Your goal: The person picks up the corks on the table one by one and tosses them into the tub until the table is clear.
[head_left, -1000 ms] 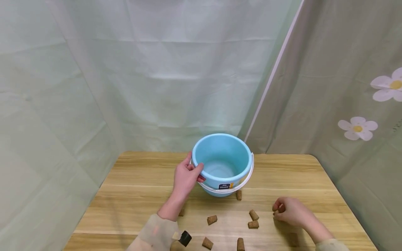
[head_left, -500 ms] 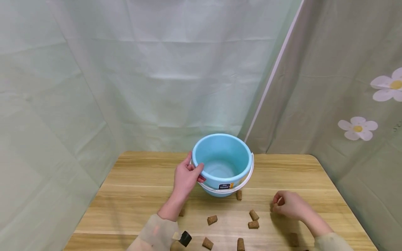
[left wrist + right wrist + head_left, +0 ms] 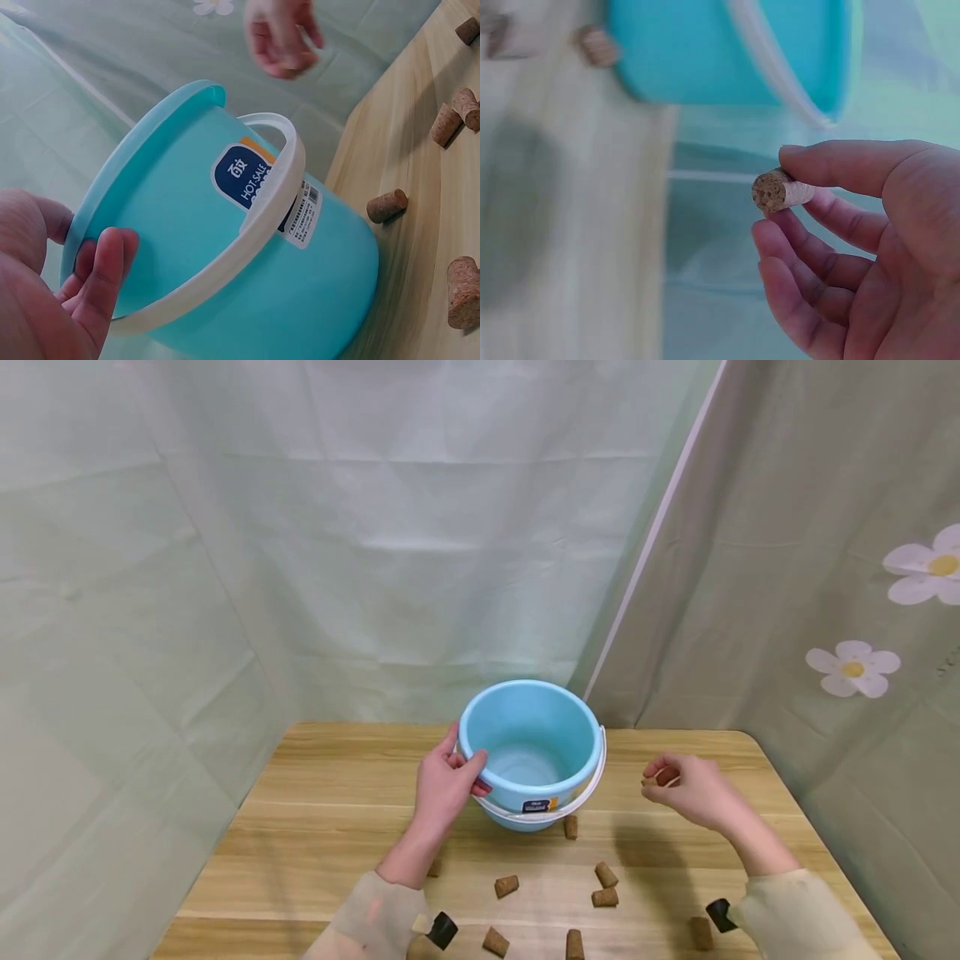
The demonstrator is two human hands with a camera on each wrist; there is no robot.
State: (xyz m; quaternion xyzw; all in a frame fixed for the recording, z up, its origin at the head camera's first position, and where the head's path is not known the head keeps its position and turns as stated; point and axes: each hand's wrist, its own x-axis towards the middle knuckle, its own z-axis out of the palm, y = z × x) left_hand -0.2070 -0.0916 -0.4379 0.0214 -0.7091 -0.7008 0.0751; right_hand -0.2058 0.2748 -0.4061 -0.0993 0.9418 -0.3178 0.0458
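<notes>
Right-hand grip point(image 3: 693, 789) is pinched around a cork point(image 3: 780, 191), held above the bench point(image 3: 337, 835) to the right of the blue bucket point(image 3: 525, 718). The bucket's rim is clasped by the left-hand grip point(image 3: 442, 783), and other corks point(image 3: 506, 886) are scattered nearby.

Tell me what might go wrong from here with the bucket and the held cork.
The right hand only pinches the cork, well above the table, so it may slip and drop.
The left hand grips the bucket on one side only; a careless tug might tip it.
A loose cork lies close to the bucket's base and could get knocked if the bucket shifts.
</notes>
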